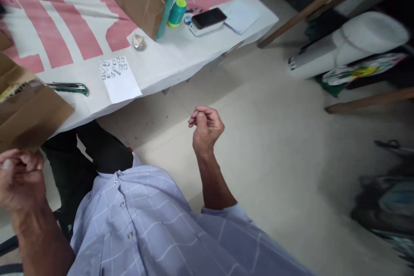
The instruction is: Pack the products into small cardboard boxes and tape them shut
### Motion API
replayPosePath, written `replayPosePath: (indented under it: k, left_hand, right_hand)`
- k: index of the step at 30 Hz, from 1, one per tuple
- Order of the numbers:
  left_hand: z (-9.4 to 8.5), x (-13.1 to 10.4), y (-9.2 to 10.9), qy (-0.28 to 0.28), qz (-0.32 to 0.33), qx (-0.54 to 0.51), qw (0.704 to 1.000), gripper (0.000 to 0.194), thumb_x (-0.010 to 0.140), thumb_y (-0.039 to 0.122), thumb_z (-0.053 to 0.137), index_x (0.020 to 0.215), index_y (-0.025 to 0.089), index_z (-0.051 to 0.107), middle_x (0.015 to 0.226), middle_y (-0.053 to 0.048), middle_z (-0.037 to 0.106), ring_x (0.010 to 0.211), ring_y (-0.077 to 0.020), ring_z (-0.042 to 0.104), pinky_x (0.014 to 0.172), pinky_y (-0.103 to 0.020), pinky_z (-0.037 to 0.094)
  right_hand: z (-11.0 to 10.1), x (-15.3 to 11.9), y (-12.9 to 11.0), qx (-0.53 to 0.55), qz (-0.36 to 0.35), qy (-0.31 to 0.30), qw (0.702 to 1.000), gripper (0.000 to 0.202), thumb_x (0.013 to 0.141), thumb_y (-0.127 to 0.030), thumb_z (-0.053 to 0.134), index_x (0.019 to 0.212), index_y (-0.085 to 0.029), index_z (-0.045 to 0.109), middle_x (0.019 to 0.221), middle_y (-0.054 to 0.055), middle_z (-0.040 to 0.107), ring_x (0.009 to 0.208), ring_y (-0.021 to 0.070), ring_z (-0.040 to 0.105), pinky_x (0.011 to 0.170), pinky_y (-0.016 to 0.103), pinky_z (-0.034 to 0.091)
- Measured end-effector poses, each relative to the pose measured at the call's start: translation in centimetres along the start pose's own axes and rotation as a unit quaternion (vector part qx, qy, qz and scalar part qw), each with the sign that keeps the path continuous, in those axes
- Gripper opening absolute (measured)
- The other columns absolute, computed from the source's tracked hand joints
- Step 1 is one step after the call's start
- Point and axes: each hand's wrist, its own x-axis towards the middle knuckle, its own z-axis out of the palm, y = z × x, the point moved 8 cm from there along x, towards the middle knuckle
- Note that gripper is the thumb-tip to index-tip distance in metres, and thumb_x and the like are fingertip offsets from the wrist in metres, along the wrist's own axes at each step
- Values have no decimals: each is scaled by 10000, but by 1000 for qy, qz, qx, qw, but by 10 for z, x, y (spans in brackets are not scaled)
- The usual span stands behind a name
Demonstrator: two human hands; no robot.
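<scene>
Foreground: the wearer's checked shirt (145, 220). Left hand (24, 177), at the frame's edge: fingers curled, just beside a cardboard box (42, 114); contact and grip cannot be determined. Right hand (207, 131), above the floor (258, 146): loosely closed, thumb against bent fingers, nothing visible within. The box lies at the left of the covered surface (158, 67), across its near edge, beside a green cutter (73, 89) and a sheet of small drawings (122, 84).
</scene>
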Motion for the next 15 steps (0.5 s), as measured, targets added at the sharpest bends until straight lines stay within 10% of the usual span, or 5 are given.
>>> replayPosePath:
  k: [9, 15]
  left_hand:
    - [-60, 6, 27, 105, 126, 115, 980, 212, 582, 321, 846, 636, 229, 663, 604, 32, 577, 517, -144, 449, 476, -280, 347]
    - [-112, 2, 19, 168, 107, 182, 963, 438, 615, 378, 941, 968, 202, 749, 953, -33, 762, 823, -175, 699, 691, -281, 551]
  right_hand:
    - [-17, -1, 6, -28, -3, 41, 999, 106, 784, -303, 608, 712, -230, 631, 654, -37, 574, 539, 114, 547, 479, 245, 442]
    - [63, -7, -12, 24, 4, -44, 999, 96, 754, -296, 666, 660, -278, 669, 674, 17, 636, 536, 164, 573, 473, 327, 459]
